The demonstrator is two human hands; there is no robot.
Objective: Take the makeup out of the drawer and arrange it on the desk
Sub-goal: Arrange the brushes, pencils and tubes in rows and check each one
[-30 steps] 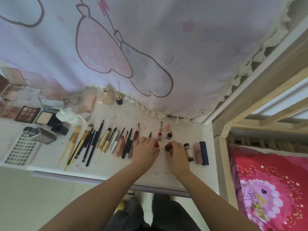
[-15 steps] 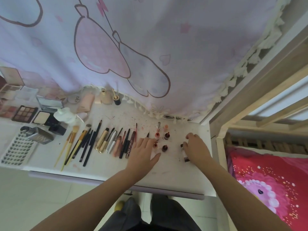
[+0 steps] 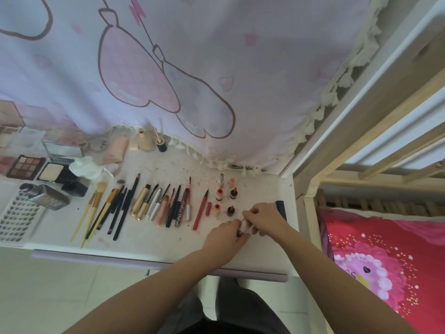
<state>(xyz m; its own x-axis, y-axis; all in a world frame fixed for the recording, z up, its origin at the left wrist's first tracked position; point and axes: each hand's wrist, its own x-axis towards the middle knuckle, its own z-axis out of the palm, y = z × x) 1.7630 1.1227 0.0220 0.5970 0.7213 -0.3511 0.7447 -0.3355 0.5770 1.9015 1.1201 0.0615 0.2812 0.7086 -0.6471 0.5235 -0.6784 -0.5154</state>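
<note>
**Pale pink lip-gloss tube: small, light, slick**

Pale pink lip-gloss tube (image 3: 244, 228) sits pinched between left hand (image 3: 225, 235) and right hand (image 3: 263, 219), low over the white tabletop (image 3: 154, 237) at five o'clock of the bottle cluster. Probably rigid, slippery plastic; grip mid-barrel.

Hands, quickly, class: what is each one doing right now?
Left hand: closed, pinching the near end of a small pale pink tube.
Right hand: closed, gripping the same tube.
</note>
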